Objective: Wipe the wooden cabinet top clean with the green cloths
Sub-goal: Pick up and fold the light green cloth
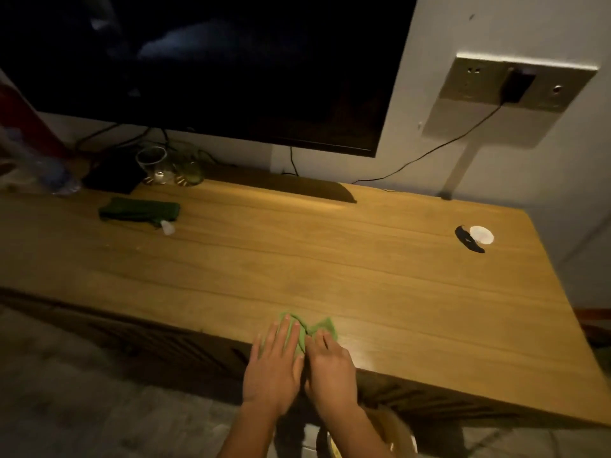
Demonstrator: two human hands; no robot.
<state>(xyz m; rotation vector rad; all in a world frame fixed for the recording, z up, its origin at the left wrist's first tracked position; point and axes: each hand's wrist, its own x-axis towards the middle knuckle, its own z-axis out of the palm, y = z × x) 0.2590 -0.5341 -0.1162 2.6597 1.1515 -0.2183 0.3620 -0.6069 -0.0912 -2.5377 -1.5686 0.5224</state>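
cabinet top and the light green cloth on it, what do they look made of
Cabinet top: wood or wood-look veneer, hard to tell which; long dark grain lines, smooth low-sheen finish with soft glare. Light green cloth: soft matte fabric, possibly microfibre; it lies bunched in folds.

We see the desk (330, 252) as grained wood with a soft sheen; the light green cloth (327, 327) and dark green cloth (139, 209) look matt and soft; the tumbler (154, 166) is clear glass.

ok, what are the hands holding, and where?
Both on the light green cloth: left hand presses flat on its left part; right hand touches its middle, pinch unclear.
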